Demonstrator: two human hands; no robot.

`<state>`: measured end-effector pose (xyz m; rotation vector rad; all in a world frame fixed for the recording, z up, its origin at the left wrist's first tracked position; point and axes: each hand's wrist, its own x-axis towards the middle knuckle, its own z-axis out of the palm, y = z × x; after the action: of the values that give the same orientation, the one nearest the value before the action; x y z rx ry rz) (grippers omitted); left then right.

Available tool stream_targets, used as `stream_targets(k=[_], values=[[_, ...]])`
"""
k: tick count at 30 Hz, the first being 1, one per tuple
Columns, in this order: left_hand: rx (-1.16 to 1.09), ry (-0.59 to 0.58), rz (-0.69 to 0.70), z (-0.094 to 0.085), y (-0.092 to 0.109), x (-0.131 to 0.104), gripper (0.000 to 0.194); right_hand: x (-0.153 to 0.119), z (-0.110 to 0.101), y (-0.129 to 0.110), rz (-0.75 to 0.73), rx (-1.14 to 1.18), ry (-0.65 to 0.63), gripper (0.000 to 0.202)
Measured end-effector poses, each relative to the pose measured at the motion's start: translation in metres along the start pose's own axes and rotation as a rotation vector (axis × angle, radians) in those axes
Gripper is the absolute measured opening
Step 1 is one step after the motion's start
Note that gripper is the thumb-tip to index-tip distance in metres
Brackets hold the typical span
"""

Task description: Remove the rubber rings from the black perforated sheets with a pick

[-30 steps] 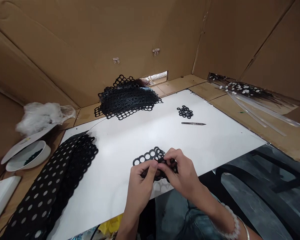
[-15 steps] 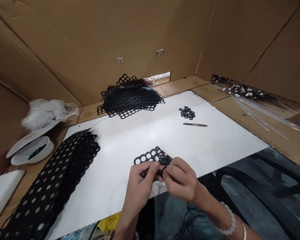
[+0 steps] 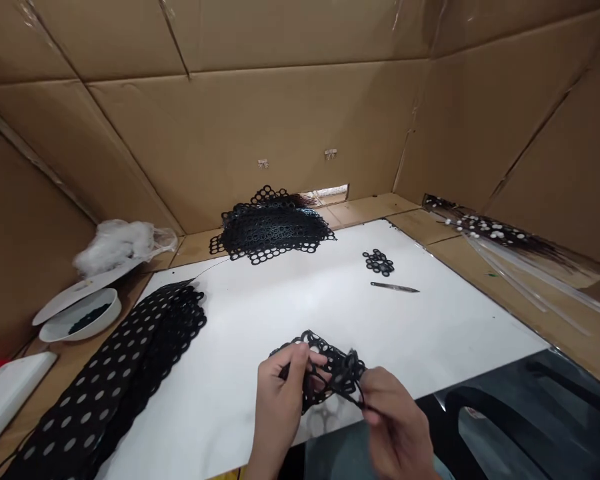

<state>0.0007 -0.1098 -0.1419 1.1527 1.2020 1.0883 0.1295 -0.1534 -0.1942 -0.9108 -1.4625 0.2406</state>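
A piece of black ring mesh [image 3: 325,345], made of many joined circles, is bunched up between my two hands near the front edge of the white board. My left hand [image 3: 283,390] grips it from the left, thumb over bent fingers. On the other side my right hand [image 3: 395,413] pinches a dark strand at the mesh's right end; whether that strand is a cord or part of the mesh I cannot tell. Beyond the hands, loose black rings [image 3: 379,263] lie in a small cluster, with a slim pointed tool [image 3: 395,287] in front of them.
A heap of ring mesh [image 3: 275,230] sits at the back of the white board [image 3: 245,327]. Polka-dot black fabric [image 3: 105,360] stretches along the left, near a white bowl [image 3: 107,313] and a plastic bag [image 3: 125,243]. Clear strips [image 3: 525,287] lie at right; cardboard walls [image 3: 300,113] surround everything.
My right hand has moved right and down, away from my left, drawing out the dark strand. The mesh is now more bunched. The view has tilted upward, so the scene sits lower.
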Motion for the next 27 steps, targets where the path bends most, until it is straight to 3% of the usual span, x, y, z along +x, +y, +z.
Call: stream_targets(k=[3,6,8,10,12,14,16,19,21,23,25,26,27], values=[[0.051,0.004,0.150,0.001,-0.001,-0.001,0.036,0.006,0.013,-0.003,0.172,0.180,0.127,0.015],[0.068,-0.128,0.227,0.004,0.000,-0.004,0.023,0.016,0.014,-0.009,0.332,0.267,0.093,0.018],[0.117,-0.192,0.203,0.004,0.000,-0.005,0.031,0.022,0.007,-0.011,0.393,0.265,0.001,0.022],[0.262,-0.232,0.233,0.003,-0.001,-0.005,0.026,0.028,-0.002,-0.012,0.471,0.269,-0.141,0.027],[0.428,-0.275,0.346,-0.001,-0.005,-0.003,0.010,0.032,-0.008,-0.010,0.586,0.331,-0.283,0.031],[0.544,-0.302,0.474,-0.005,-0.009,0.000,0.012,0.034,-0.012,-0.008,0.725,0.512,-0.388,0.032],[0.607,-0.266,0.574,-0.013,-0.013,0.004,0.016,0.035,-0.016,-0.005,0.901,0.755,-0.466,0.033],[0.693,-0.046,0.644,-0.029,-0.014,0.012,0.018,0.040,-0.033,0.000,1.133,0.943,-0.546,0.040],[0.704,0.121,0.633,-0.041,-0.011,0.016,0.012,0.052,-0.054,0.008,1.117,0.809,-0.536,0.042],[0.636,0.260,0.518,-0.049,-0.005,0.017,0.007,0.074,-0.078,0.026,0.911,0.449,-0.421,0.039],[0.476,0.282,0.335,-0.049,0.000,0.016,0.019,0.100,-0.094,0.053,0.632,-0.147,-0.192,0.033],[0.384,0.255,0.255,-0.046,0.003,0.015,0.024,0.114,-0.098,0.070,0.531,-0.448,-0.158,0.032],[0.300,0.211,0.196,-0.042,0.005,0.014,0.026,0.125,-0.099,0.087,0.512,-0.538,-0.165,0.029]])
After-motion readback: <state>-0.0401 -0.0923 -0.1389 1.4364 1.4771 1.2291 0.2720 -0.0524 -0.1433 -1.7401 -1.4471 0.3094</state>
